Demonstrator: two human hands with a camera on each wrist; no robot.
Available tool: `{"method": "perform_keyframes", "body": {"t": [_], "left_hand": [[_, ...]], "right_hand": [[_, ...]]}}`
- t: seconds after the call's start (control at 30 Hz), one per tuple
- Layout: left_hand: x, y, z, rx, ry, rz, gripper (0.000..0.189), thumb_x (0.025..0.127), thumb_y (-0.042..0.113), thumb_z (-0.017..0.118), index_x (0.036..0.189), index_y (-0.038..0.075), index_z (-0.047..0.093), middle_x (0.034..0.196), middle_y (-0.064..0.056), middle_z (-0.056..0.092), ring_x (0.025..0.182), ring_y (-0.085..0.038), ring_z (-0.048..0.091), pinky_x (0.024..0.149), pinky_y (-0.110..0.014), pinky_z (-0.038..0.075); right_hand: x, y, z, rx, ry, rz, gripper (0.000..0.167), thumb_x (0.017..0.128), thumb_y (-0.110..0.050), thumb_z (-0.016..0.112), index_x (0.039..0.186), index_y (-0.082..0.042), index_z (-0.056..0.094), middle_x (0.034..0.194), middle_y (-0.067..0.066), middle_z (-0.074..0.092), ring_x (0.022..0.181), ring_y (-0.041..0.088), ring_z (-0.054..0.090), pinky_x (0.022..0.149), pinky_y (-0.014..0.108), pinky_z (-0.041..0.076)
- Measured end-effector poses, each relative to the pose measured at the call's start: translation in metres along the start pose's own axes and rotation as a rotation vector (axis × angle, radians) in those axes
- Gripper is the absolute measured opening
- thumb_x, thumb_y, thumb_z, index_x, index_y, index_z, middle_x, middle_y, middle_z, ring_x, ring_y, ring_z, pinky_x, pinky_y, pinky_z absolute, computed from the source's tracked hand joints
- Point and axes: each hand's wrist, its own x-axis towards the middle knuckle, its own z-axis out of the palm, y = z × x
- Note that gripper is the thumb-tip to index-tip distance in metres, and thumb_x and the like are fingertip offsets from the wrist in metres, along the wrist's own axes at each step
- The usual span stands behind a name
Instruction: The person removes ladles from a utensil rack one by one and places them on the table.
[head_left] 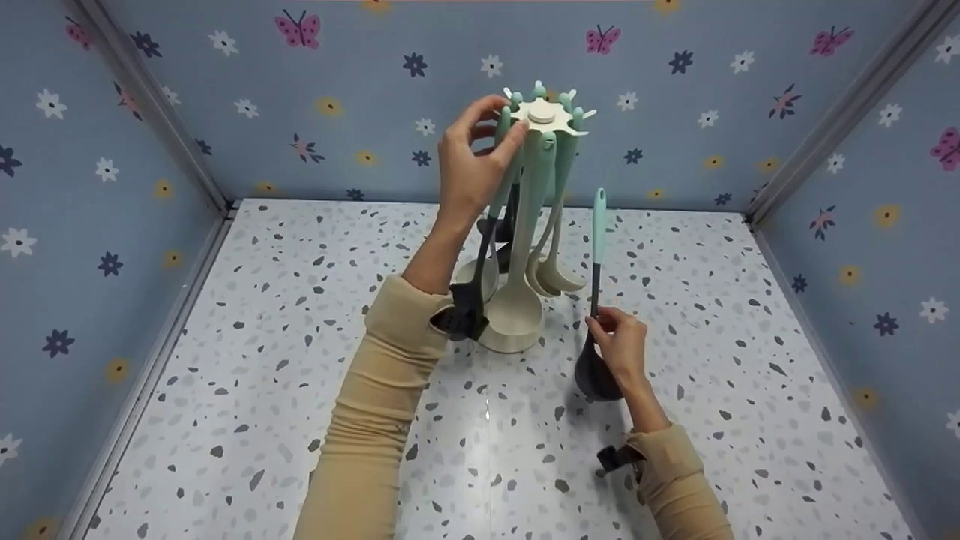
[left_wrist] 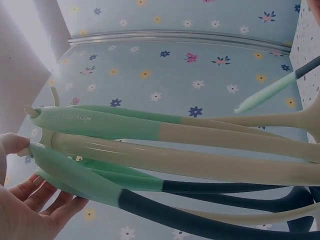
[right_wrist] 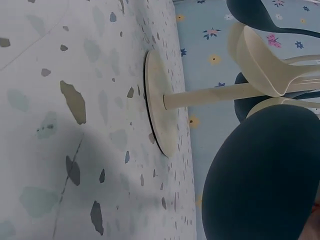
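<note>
A cream utensil rack (head_left: 541, 114) stands with mint-handled utensils hung around its hooked top. My left hand (head_left: 476, 161) grips the left side of that top, thumb at a hook and fingers behind. In the left wrist view the fingers lie beside the mint handle of a dark utensil (left_wrist: 75, 170). Right of the rack, my right hand (head_left: 621, 341) pinches a ladle (head_left: 599, 225) by its dark neck, mint handle upward. The ladle's dark bowl (right_wrist: 265, 170) hangs low beside the hand and fills much of the right wrist view.
Hanging on the rack are a cream spoon (head_left: 514, 309), cream ladles (head_left: 562, 280) and a dark slotted turner (head_left: 469, 304). The rack's round base (right_wrist: 162, 115) rests on the speckled table (head_left: 285, 450). Flowered panels (head_left: 360, 97) enclose the back and sides.
</note>
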Motion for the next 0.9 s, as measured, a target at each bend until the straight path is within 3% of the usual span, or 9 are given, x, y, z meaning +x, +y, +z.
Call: {"method": "perform_keyframes", "body": {"t": [0.37,0.9], "left_hand": [[-0.001,0.001,0.0,0.019,0.007,0.015,0.027,0.079,0.003,0.063,0.103,-0.006,0.057,0.097,-0.016,0.057,0.085,-0.023,0.056,0.073,-0.024,0.05],[-0.001,0.0,0.001,0.026,0.006,0.013,0.028,0.079,0.003,0.063,0.105,-0.006,0.056,0.099,-0.016,0.057,0.088,-0.024,0.055,0.074,-0.025,0.049]], "right_hand": [[-0.002,0.016,0.004,-0.15,-0.166,0.15,0.012,0.075,-0.003,0.066,0.082,0.007,0.066,0.068,0.015,0.063,0.057,0.022,0.059,0.05,0.029,0.049],[-0.005,0.028,0.013,-0.259,-0.28,0.165,0.01,0.072,-0.002,0.067,0.074,0.007,0.066,0.066,0.015,0.063,0.06,0.025,0.058,0.057,0.037,0.049]]}}
